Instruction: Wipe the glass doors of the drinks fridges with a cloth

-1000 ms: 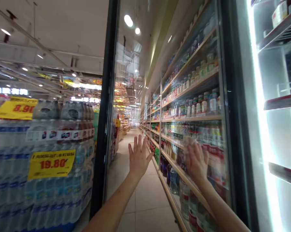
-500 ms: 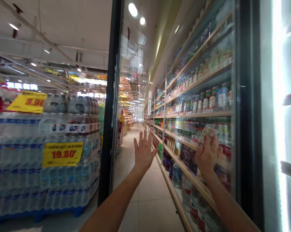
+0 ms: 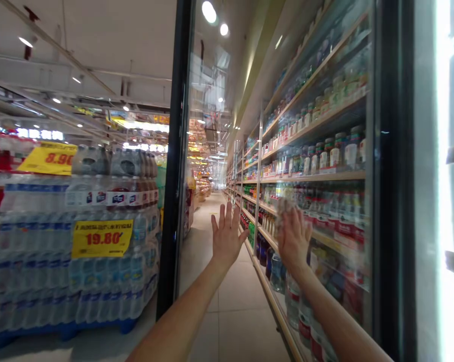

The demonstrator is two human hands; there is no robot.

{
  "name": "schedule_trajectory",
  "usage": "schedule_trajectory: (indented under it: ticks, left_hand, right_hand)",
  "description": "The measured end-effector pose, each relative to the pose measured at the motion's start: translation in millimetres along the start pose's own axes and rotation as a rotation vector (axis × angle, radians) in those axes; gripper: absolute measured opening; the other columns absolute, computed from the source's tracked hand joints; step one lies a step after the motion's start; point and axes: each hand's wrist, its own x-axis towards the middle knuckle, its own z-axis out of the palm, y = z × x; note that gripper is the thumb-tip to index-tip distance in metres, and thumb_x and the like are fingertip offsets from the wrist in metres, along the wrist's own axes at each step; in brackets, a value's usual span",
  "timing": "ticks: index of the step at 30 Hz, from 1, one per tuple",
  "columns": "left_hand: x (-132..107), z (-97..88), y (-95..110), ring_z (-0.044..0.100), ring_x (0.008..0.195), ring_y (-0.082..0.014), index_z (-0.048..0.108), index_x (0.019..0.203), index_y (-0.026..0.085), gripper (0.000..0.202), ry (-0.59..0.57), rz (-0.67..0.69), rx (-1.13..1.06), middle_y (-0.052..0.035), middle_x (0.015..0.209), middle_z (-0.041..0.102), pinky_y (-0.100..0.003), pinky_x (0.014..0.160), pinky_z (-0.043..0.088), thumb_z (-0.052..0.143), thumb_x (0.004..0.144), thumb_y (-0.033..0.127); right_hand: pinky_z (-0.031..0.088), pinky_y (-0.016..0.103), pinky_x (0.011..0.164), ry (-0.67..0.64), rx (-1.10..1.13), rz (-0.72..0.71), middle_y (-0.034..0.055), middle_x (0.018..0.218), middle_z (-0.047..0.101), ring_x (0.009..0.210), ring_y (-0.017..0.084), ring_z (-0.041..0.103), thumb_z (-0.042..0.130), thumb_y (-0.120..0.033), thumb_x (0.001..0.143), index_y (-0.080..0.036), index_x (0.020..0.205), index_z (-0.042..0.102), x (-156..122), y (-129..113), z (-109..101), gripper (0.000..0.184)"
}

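My left hand (image 3: 226, 240) lies flat with its fingers spread against the glass door (image 3: 175, 125), which has a black frame and stands swung open before me. To its right, my right hand (image 3: 294, 241) presses a crumpled pale cloth (image 3: 283, 210) against the same glass. Motion blurs the cloth and the fingertips, and the palm hides part of the cloth. Shelves of bottles show through or in the glass behind both hands.
At the left, wrapped packs of bottled water (image 3: 42, 241) are stacked on a blue pallet (image 3: 68, 331), with yellow price signs (image 3: 102, 239). A bright cooler light strip (image 3: 444, 176) runs along the right side. Pale floor tiles (image 3: 227, 327) lie below.
My right hand has slid left across the glass with the cloth, closer to my left hand. My left hand stays flat on the glass. The view has shifted slightly.
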Motion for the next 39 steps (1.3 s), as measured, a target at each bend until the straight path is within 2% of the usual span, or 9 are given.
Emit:
schedule_trajectory:
  ticks: [3, 9, 14, 20, 25, 30, 31, 36, 39]
  left_hand:
    - [-2, 1.0, -4, 0.019, 0.139, -0.029, 0.029, 0.141, 0.015, 0.066, -0.005, 0.025, 0.003, -0.0159, 0.147, 0.03, -0.054, 0.107, 0.026, 0.046, 0.087, 0.048]
    - [-5, -0.1, -9, 0.021, 0.138, -0.028, 0.029, 0.141, 0.017, 0.064, -0.021, 0.07, -0.001, -0.014, 0.147, 0.031, -0.052, 0.107, 0.026, 0.047, 0.087, 0.047]
    - [-6, -2.9, -11, 0.023, 0.138, -0.0272, 0.031, 0.14, 0.017, 0.063, -0.02, 0.081, -0.004, -0.0136, 0.146, 0.032, -0.05, 0.108, 0.027, 0.046, 0.087, 0.047]
    - [-8, -2.0, -17, 0.024, 0.138, -0.0259, 0.029, 0.141, 0.017, 0.063, -0.021, 0.112, -0.008, -0.0133, 0.145, 0.035, -0.049, 0.109, 0.025, 0.046, 0.087, 0.046]
    - [-14, -2.7, -25, 0.025, 0.137, -0.0245, 0.033, 0.139, 0.016, 0.06, -0.001, 0.161, 0.002, -0.0114, 0.145, 0.036, -0.045, 0.109, 0.026, 0.045, 0.088, 0.045]
    - [-25, -2.9, -28, 0.029, 0.136, -0.0244, 0.035, 0.138, 0.013, 0.058, 0.026, 0.179, 0.034, -0.0115, 0.142, 0.04, -0.044, 0.108, 0.027, 0.043, 0.089, 0.044]
    - [-26, -2.9, -29, 0.03, 0.135, -0.0247, 0.035, 0.138, 0.013, 0.058, 0.032, 0.176, 0.038, -0.0116, 0.142, 0.04, -0.044, 0.108, 0.028, 0.042, 0.089, 0.045]
    - [-29, -4.7, -40, 0.032, 0.134, -0.0262, 0.037, 0.136, 0.012, 0.063, 0.024, 0.206, 0.041, -0.0138, 0.142, 0.039, -0.043, 0.106, 0.031, 0.046, 0.086, 0.05]
    - [-30, -5.9, -45, 0.03, 0.135, -0.0281, 0.038, 0.136, 0.009, 0.066, 0.021, 0.192, 0.054, -0.0163, 0.142, 0.038, -0.045, 0.106, 0.031, 0.049, 0.085, 0.049]
  right_hand:
    - [0.014, 0.046, 0.111, -0.089, 0.073, -0.233, 0.0092, 0.136, 0.047, 0.133, 0.02, 0.033, 0.043, -0.022, 0.089, -0.026, 0.143, 0.026, -3, -11, 0, 0.056]
    - [0.018, 0.05, 0.109, 0.117, -0.072, 0.143, 0.0163, 0.144, 0.034, 0.136, 0.026, 0.027, 0.038, -0.024, 0.09, -0.019, 0.143, 0.027, 9, 14, 3, 0.055]
    - [0.017, 0.046, 0.111, -0.068, 0.06, -0.162, 0.0109, 0.137, 0.046, 0.133, 0.021, 0.034, 0.04, -0.022, 0.089, -0.025, 0.143, 0.026, 5, -11, 2, 0.055]
    - [0.016, 0.052, 0.109, 0.052, -0.007, 0.115, 0.016, 0.144, 0.035, 0.136, 0.026, 0.026, 0.035, -0.024, 0.09, -0.018, 0.142, 0.029, 23, -13, 8, 0.053]
    - [0.012, 0.046, 0.112, -0.153, 0.045, -0.311, 0.0079, 0.137, 0.047, 0.133, 0.019, 0.032, 0.039, -0.02, 0.089, -0.026, 0.136, 0.039, 16, -5, 1, 0.048]
    - [0.018, 0.049, 0.108, 0.105, -0.111, 0.179, 0.0168, 0.142, 0.037, 0.135, 0.026, 0.029, 0.036, -0.026, 0.09, -0.016, 0.138, 0.035, 26, 23, 4, 0.049]
    - [0.018, 0.049, 0.108, 0.11, -0.097, 0.173, 0.0169, 0.142, 0.036, 0.135, 0.026, 0.028, 0.037, -0.026, 0.09, -0.015, 0.138, 0.036, 27, 20, 5, 0.049]
    - [0.014, 0.046, 0.111, -0.071, 0.052, -0.238, 0.0093, 0.135, 0.048, 0.132, 0.02, 0.034, 0.04, -0.02, 0.089, -0.024, 0.138, 0.036, 30, -7, 8, 0.05]
    - [0.015, 0.049, 0.11, 0.046, -0.012, -0.003, 0.0138, 0.139, 0.042, 0.133, 0.023, 0.032, 0.037, -0.022, 0.09, -0.02, 0.139, 0.034, 38, -8, 9, 0.049]
